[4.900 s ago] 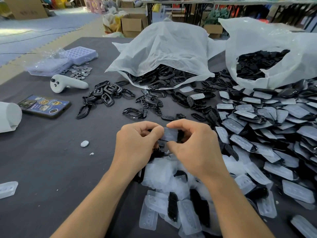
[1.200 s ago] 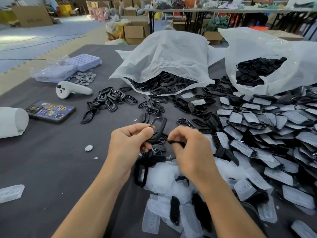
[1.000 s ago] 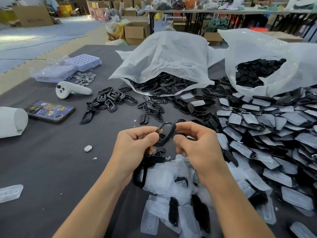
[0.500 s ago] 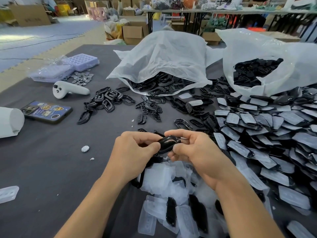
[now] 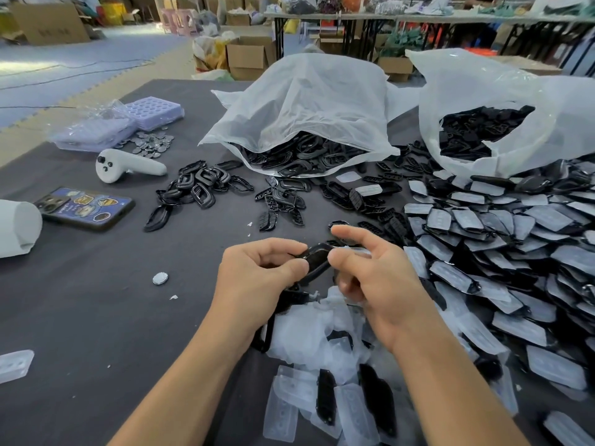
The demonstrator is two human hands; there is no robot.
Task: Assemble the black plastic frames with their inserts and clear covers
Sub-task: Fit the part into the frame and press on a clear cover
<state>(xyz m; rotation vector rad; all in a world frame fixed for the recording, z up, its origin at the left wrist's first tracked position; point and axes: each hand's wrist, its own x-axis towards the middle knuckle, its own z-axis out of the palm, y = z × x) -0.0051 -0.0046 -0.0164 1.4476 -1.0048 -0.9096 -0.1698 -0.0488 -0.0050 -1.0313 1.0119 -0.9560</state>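
Note:
A black plastic frame [image 5: 317, 259] is held low over the grey table, just beyond a heap of clear covers [image 5: 309, 336]. My left hand [image 5: 257, 278] grips its left end between thumb and curled fingers. My right hand [image 5: 373, 284] pinches its right end with the thumb, while the index finger sticks out straight above it. A pale clear piece shows between my right fingers at the frame's end. Loose black frames [image 5: 199, 185] and black inserts [image 5: 280, 207] lie scattered further back.
Two white plastic bags [image 5: 309, 101] [image 5: 502, 98] of black parts stand at the back. A big pile of covered assemblies [image 5: 502, 252] fills the right side. On the left lie a phone [image 5: 85, 207], a white controller [image 5: 128, 165], purple trays [image 5: 151, 111] and a white roll [image 5: 16, 226].
Both hands brought the empty frame and a black insert together and now hold it lower; my right index finger has lifted off and points out straight.

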